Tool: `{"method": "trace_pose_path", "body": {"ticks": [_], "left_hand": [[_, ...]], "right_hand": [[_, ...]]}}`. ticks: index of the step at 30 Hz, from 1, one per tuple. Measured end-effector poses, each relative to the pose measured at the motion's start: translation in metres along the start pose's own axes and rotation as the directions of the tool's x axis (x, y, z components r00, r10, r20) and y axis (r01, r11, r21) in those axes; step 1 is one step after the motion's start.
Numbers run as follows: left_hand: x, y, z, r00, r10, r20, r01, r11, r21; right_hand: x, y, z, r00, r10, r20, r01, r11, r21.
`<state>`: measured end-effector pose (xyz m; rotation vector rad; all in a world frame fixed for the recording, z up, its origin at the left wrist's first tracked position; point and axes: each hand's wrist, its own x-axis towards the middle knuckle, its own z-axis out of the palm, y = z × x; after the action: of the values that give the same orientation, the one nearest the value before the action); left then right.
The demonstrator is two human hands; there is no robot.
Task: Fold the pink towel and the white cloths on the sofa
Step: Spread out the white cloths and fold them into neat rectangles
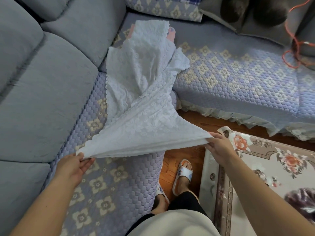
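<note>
Across the quilted sofa [105,193] a white cloth [141,106] trails from the corner seat toward the person, soft, light and floppy, likely to sag unless held at its corners. Pink towel [52,34] peeks beneath its far end. Left hand [75,166] and right hand [219,147] each pinch a near corner.

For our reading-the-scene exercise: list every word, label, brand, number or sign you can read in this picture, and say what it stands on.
None: no readable text appears anywhere.
The white cloth, sofa cover and rug carry only flower patterns.
The slippers bear a printed design too small to read.
</note>
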<state>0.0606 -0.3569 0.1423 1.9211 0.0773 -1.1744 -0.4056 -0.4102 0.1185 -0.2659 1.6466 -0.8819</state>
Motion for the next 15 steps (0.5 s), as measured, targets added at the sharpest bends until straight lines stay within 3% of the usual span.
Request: {"method": "trace_pose_path", "body": {"ticks": [3, 5, 7, 9, 12, 13, 15], "left_hand": [[-0.001, -0.001, 0.002, 1.000, 0.015, -0.011, -0.015, 1.000, -0.006], [-0.002, -0.002, 0.003, 0.999, 0.029, -0.018, -0.030, 0.999, -0.012], [-0.002, -0.006, 0.003, 0.999, 0.035, -0.021, -0.036, 0.999, -0.015], [-0.004, -0.007, 0.002, 0.999, 0.043, -0.020, -0.043, 0.999, -0.002], [-0.006, -0.006, -0.001, 0.997, 0.070, -0.022, -0.069, 0.997, 0.035], [-0.009, -0.004, -0.003, 0.997, 0.079, -0.021, -0.078, 0.995, 0.057], [-0.013, 0.001, -0.008, 0.995, 0.096, -0.002, -0.096, 0.989, 0.112]], "right_hand": [[0.008, 0.009, 0.007, 0.921, -0.163, -0.353, 0.030, 0.935, -0.352], [0.007, 0.013, 0.014, 0.835, -0.338, -0.434, 0.058, 0.839, -0.541], [0.004, 0.012, 0.019, 0.803, -0.404, -0.438, 0.076, 0.799, -0.597], [0.002, 0.011, 0.018, 0.790, -0.475, -0.387, 0.104, 0.727, -0.679], [-0.006, 0.008, 0.008, 0.820, -0.551, -0.156, 0.192, 0.520, -0.832], [-0.007, 0.006, 0.003, 0.834, -0.547, -0.069, 0.211, 0.432, -0.877], [-0.012, -0.004, -0.005, 0.900, -0.436, 0.023, 0.215, 0.397, -0.892]]}}
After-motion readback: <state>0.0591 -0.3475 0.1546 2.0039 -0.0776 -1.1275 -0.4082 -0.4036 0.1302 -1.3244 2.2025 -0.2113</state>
